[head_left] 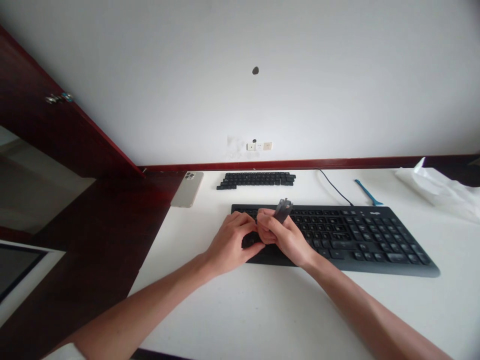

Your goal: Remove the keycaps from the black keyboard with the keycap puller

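Observation:
A black keyboard [375, 265] lies across the white desk, with many keys in place on its middle and right. My left hand [234, 240] is curled round its left end, thumb at the front and fingers behind. Beside it, my right hand [279, 230] is closed round a dark grey tool [284, 209] whose pronged upper end sticks out above the fist. The tool's lower end and the keys under both hands are hidden. Behind the keyboard, loose black keycaps [258, 179] lie in rows.
A phone [187, 190] lies face down near the desk's left edge. At the right are a blue slim tool [368, 192] and a crumpled white plastic bag [438, 187]. The keyboard's cable [333, 186] runs toward the wall, below the sockets [259, 146].

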A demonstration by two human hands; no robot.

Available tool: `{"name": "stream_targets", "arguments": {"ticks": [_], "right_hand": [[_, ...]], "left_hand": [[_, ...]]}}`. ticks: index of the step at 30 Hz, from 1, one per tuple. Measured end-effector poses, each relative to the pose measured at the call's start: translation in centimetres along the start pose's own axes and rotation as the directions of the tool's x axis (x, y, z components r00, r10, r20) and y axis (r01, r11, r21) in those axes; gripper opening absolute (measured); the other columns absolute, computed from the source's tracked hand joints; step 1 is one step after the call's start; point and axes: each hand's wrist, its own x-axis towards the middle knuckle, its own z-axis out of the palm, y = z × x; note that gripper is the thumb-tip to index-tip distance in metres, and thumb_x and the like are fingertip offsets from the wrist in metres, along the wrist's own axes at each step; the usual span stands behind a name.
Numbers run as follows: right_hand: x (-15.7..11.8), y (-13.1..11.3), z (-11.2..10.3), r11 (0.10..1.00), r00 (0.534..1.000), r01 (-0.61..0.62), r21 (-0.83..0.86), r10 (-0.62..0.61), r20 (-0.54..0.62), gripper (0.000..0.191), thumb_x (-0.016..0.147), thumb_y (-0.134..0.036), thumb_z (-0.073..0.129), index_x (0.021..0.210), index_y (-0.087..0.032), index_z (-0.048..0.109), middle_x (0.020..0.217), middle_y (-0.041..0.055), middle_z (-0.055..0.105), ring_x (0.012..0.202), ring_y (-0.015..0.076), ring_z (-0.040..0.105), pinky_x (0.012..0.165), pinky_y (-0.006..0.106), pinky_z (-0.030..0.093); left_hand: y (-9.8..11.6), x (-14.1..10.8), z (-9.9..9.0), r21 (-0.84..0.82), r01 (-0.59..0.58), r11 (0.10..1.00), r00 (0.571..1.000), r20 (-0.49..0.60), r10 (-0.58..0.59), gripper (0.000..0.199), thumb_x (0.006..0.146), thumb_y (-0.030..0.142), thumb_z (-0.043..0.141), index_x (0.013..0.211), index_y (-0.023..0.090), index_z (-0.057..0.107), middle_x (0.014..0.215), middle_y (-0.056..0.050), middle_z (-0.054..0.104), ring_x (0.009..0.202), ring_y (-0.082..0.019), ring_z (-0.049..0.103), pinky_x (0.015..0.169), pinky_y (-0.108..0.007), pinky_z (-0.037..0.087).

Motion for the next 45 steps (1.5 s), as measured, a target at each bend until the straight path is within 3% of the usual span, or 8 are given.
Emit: {"name": "stream_targets", "arguments": {"ticks": [6, 10, 13, 16, 18, 21, 27, 45], "right_hand": [[-1.5, -0.3, 1.2, 0.885, 0.982, 0.183, -0.429, -0.181, 0.045, 0.039, 0.095, -0.029, 0.062, 0.063, -0.020, 0.041, 0.062, -0.0030, 0.038, 0.059, 0.0115, 0.032, 0.054, 0.028, 0.027], [-2.3, 0.3, 1.6, 0.771, 0.943, 0.317, -0.553, -0.319, 0.096, 0.040, 0.090, -0.021, 0.064, 0.060, -0.020, 0.037, 0.055, -0.0045, 0.037, 0.052, 0.0096, 0.030, 0.049, 0.027, 0.025], [-2.6, 0.8, 1.5, 0.704, 0.898, 0.412, -0.579, -0.423, 0.124, 0.038, 0.094, -0.021, 0.058, 0.060, -0.020, 0.041, 0.053, -0.0044, 0.039, 0.049, 0.0094, 0.030, 0.047, 0.027, 0.026], [-2.6, 1.1, 1.4, 0.662, 0.864, 0.465, -0.588, -0.482, 0.141, 0.037, 0.098, -0.019, 0.052, 0.061, -0.020, 0.047, 0.054, -0.0028, 0.047, 0.048, 0.0100, 0.036, 0.048, 0.026, 0.030], [-2.6, 1.2, 1.4, 0.647, 0.848, 0.493, -0.582, -0.506, 0.156, 0.035, 0.098, -0.018, 0.050, 0.063, -0.019, 0.049, 0.056, -0.0019, 0.050, 0.050, 0.0102, 0.040, 0.050, 0.025, 0.033], [-2.6, 1.2, 1.4, 0.619, 0.821, 0.532, -0.577, -0.545, 0.172, 0.036, 0.098, -0.017, 0.051, 0.062, -0.019, 0.045, 0.054, -0.0039, 0.043, 0.050, 0.0091, 0.035, 0.049, 0.024, 0.030], [-2.6, 1.3, 1.2, 0.583, 0.792, 0.567, -0.582, -0.579, 0.191, 0.039, 0.096, -0.016, 0.052, 0.063, -0.020, 0.033, 0.055, -0.0052, 0.031, 0.052, 0.0090, 0.027, 0.050, 0.025, 0.025], [-2.6, 1.8, 0.9, 0.582, 0.762, 0.603, -0.546, -0.623, 0.177, 0.033, 0.094, -0.011, 0.051, 0.069, -0.022, 0.033, 0.058, -0.0049, 0.037, 0.053, 0.0101, 0.035, 0.056, 0.027, 0.029]], "left_hand": [[-0.2, -0.2, 1.2, 0.025, 0.024, 0.999, 1.000, 0.010, -0.024, 0.008, 0.089, 0.022, 0.075, 0.086, 0.021, 0.068, 0.087, -0.001, 0.065, 0.090, -0.021, 0.057, 0.084, -0.039, 0.046], [-0.2, -0.3, 1.3, 0.039, 0.070, 0.997, 0.997, 0.026, -0.071, 0.011, 0.085, 0.014, 0.072, 0.080, 0.022, 0.067, 0.093, -0.001, 0.069, 0.095, -0.022, 0.059, 0.089, -0.040, 0.047], [0.0, -0.5, 1.1, 0.080, 0.026, 0.996, 0.999, 0.040, -0.029, 0.020, 0.090, 0.019, 0.069, 0.107, 0.027, 0.074, 0.127, -0.002, 0.069, 0.125, -0.027, 0.056, 0.111, -0.048, 0.043], [0.0, -0.6, 0.9, 0.139, -0.072, 0.988, 0.988, 0.147, 0.051, 0.047, 0.097, 0.025, 0.061, 0.143, 0.035, 0.061, 0.161, 0.003, 0.049, 0.154, -0.031, 0.034, 0.129, -0.056, 0.022], [-0.1, -0.5, 0.7, 0.157, -0.093, 0.983, 0.974, 0.218, 0.057, 0.052, 0.101, 0.027, 0.057, 0.152, 0.037, 0.054, 0.168, 0.005, 0.040, 0.160, -0.031, 0.025, 0.131, -0.056, 0.019], [-0.2, -0.2, 0.8, 0.139, -0.049, 0.989, 0.975, 0.220, 0.018, 0.050, 0.099, 0.029, 0.060, 0.148, 0.039, 0.059, 0.165, 0.008, 0.044, 0.160, -0.032, 0.024, 0.131, -0.056, 0.022], [0.2, 0.2, 1.2, 0.026, 0.082, 0.996, 0.989, 0.122, -0.084, 0.027, 0.086, 0.021, 0.074, 0.105, 0.038, 0.082, 0.135, 0.012, 0.071, 0.152, -0.030, 0.042, 0.129, -0.054, 0.029], [-0.1, 0.2, 1.8, -0.023, 0.094, 0.995, 0.993, 0.070, -0.093, 0.034, 0.088, 0.016, 0.074, 0.111, 0.040, 0.081, 0.126, 0.011, 0.075, 0.150, -0.028, 0.046, 0.130, -0.053, 0.026]]}}
